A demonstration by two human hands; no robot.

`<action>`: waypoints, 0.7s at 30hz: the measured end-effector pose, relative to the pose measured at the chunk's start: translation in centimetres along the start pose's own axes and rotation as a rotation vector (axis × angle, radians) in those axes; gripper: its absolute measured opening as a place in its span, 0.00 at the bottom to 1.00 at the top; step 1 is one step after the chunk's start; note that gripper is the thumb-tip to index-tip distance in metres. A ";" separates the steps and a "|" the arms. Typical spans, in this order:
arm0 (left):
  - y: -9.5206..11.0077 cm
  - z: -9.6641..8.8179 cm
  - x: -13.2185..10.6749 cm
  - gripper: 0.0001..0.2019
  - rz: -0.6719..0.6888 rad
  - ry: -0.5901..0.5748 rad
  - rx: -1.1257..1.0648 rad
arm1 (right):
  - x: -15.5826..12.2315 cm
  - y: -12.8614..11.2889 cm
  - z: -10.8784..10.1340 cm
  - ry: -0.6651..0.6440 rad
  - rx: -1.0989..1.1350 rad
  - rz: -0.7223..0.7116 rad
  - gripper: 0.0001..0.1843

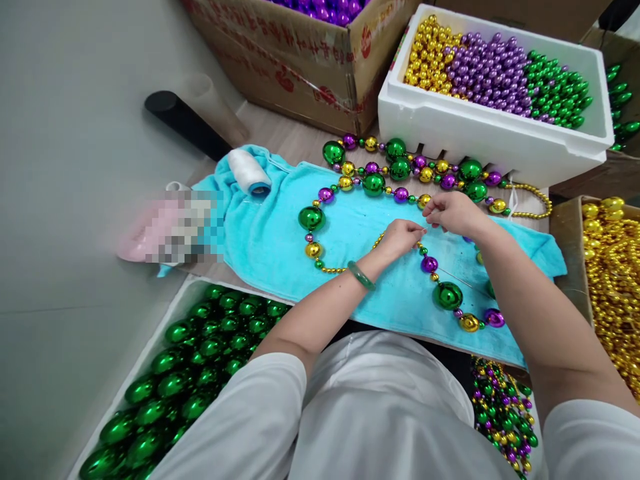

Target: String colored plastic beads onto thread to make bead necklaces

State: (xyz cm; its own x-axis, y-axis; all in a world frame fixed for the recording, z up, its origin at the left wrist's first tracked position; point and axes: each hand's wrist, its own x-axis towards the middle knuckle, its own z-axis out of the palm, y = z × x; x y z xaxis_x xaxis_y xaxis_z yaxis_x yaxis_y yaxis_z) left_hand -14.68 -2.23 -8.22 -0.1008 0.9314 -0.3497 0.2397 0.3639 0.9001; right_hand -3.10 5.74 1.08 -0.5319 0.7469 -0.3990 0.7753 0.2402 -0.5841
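A soft turquoise towel [280, 247], rumpled at its left end, spreads across the middle. Near left, large glossy green balls [173, 383] sit in rows. Far off stands a brown cardboard box [300, 67] with red print; to its right, a matt white foam box [435, 120] carries gold, purple and green beads side by side.

The bead strand [373, 184] lies in a wide loop on the towel, mirror-bright: big, slightly oval green beads, middling round gold and purple ones, tiny spacers between, and a run of small gold beads passing under the left wrist. A second strand [471, 169] stretches beyond it, beside the foam box. The left hand [403, 237] is closed in a fingertip pinch on the bead strand; the right hand [453, 212] bends its fingers just beside, though I cannot tell whether they grip anything. A white spool [246, 172] lies tipped on the towel's left folds. A smooth green bangle [361, 275] rings the left wrist.
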 end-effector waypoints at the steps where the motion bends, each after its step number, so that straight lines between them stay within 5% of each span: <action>1: 0.0 0.0 0.0 0.12 -0.004 -0.001 -0.005 | 0.0 0.1 0.0 -0.008 0.017 0.003 0.07; 16: 1.5 -0.2 -0.9 0.07 -0.143 -0.062 -0.327 | 0.8 -1.7 1.7 -0.018 -0.328 -0.040 0.15; 21: 1.2 -0.2 -1.0 0.06 -0.164 -0.075 -0.390 | 0.4 -0.9 0.5 0.169 -0.246 -0.156 0.16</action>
State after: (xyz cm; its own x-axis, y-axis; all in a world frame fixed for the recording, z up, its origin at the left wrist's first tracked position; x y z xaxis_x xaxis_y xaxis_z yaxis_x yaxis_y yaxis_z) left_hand -14.43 -2.69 -6.72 -0.0333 0.8644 -0.5017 -0.1583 0.4910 0.8566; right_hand -4.23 5.48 1.07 -0.6026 0.7766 -0.1839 0.7590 0.4866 -0.4326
